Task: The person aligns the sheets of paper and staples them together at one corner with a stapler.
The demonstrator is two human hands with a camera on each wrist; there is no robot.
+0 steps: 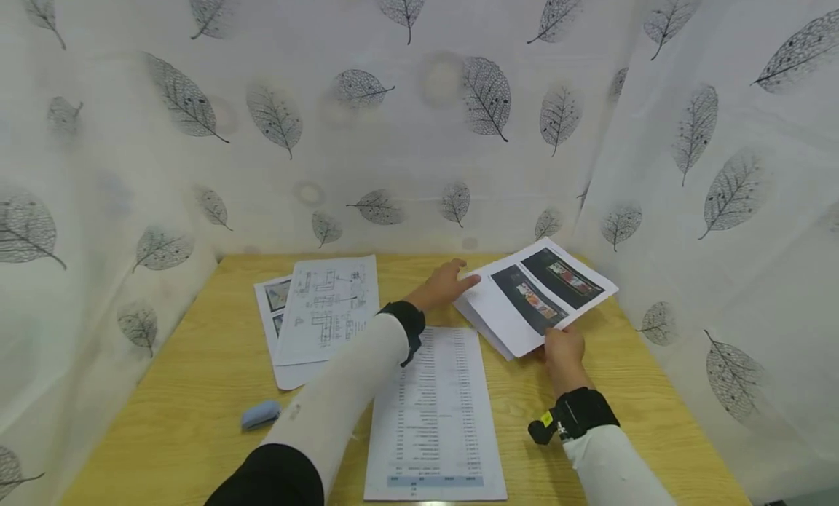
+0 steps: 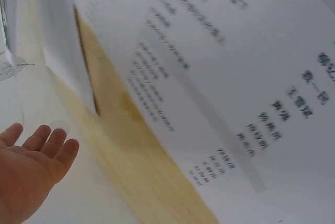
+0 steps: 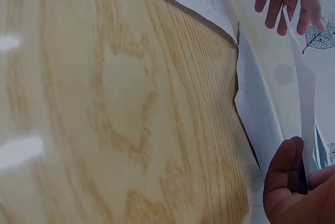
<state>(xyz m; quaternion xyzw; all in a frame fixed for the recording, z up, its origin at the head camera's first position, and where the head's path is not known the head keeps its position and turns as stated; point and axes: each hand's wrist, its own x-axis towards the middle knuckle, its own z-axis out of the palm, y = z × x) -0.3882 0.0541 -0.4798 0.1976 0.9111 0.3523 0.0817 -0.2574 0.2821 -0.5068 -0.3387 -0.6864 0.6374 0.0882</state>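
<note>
My right hand pinches the near corner of a printed sheet with two dark pictures, tilted above the table's right side. In the right wrist view the raised sheet stands between thumb and fingers of that hand, with another paper below it. My left hand reaches to the sheet's left corner, fingers extended; whether it touches is unclear. The left wrist view shows the left hand with its fingers spread. Beneath the left wrist lies a sheet of printed text columns.
On the left of the wooden table lie a sheet of line drawings and, partly under it, a sheet with photos. A small blue-grey object sits nearer. Leaf-patterned curtains surround the table's back and sides.
</note>
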